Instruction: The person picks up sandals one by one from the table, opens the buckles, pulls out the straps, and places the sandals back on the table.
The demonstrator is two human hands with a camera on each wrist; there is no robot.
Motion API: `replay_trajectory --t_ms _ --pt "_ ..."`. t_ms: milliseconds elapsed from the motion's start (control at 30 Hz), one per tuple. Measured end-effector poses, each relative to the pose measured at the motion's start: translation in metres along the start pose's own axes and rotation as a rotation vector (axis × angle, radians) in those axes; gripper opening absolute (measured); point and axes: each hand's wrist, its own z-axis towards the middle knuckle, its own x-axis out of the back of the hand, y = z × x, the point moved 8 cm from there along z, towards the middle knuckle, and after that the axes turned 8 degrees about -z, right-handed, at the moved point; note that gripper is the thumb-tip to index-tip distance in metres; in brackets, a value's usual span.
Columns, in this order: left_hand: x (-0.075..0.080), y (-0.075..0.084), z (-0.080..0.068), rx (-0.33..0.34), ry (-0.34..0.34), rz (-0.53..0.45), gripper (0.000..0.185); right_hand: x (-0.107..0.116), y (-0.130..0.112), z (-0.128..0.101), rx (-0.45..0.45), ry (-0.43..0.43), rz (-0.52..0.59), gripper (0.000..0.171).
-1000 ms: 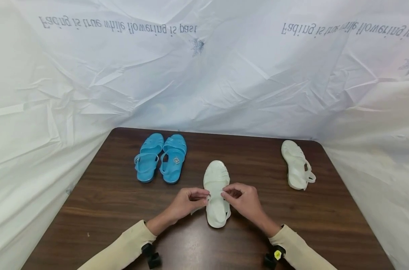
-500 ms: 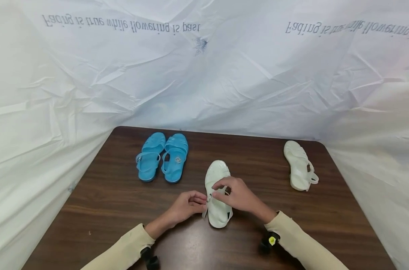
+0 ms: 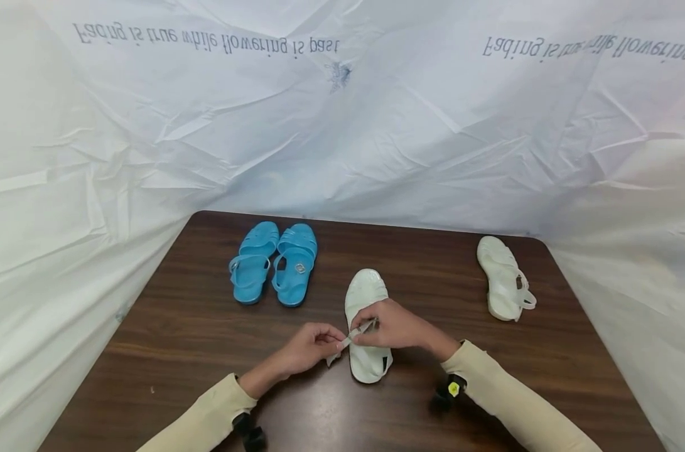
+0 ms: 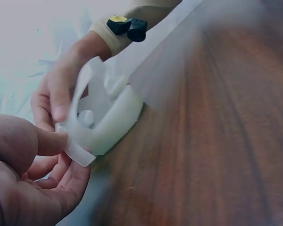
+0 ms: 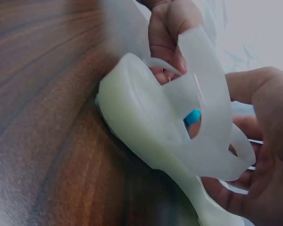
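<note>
Fingers of both hands are pinching the loose strap (image 3: 350, 341) of a white sandal (image 3: 366, 326) lying near the middle of the tabletop (image 3: 167, 326), toward its near edge. Head view: left hand (image 3: 308, 348) is gripping the strap's free end; right hand (image 3: 395, 326) is holding the strap over the sandal's midsection. A blue pair of sandals (image 3: 274, 262) is sitting toward the far left corner, a second white sandal (image 3: 503, 277) by the far right corner, well apart. Left wrist view: left thumb and fingers (image 4: 47, 146) are clamping the strap tip (image 4: 80, 153); the right hand (image 4: 56, 94) is steadying the strap loop beyond. Right wrist view: right fingers (image 5: 264, 108) are curling round the ankle strap (image 5: 203, 122) above the heel; buckle not discernible. Judging by this, strap fastening is under way; feeding the tip through will likely need fine alignment while the sandal stays flat.
</note>
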Motion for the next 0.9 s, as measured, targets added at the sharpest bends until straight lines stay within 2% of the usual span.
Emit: replay_trajectory --t_ms 167,300,400,533,667,800,900 --pt "-0.002 0.002 0.004 -0.026 -0.039 0.027 0.017 -0.002 0.0 0.001 0.03 -0.051 -0.054 0.012" --pt "-0.001 0.004 0.004 -0.053 -0.04 0.031 0.015 -0.003 -0.003 0.001 0.069 -0.051 -0.097 0.015" --pt "0.0 0.007 0.004 -0.067 -0.028 0.03 0.015 -0.003 -0.005 -0.001 0.096 -0.011 -0.111 0.016" --pt "0.002 0.004 0.002 -0.048 -0.003 -0.011 0.016 -0.003 -0.006 -0.006 0.125 0.076 -0.129 0.014" --pt "-0.001 -0.003 0.001 -0.006 -0.03 -0.081 0.019 -0.004 -0.005 -0.012 0.143 0.165 -0.122 0.012" --pt "-0.003 -0.005 0.0 0.009 -0.051 -0.11 0.022 -0.004 -0.002 -0.014 0.15 0.214 -0.106 0.011" --pt "-0.003 -0.005 0.001 0.006 -0.019 -0.128 0.021 -0.005 0.0 -0.015 0.152 0.23 -0.09 0.011"
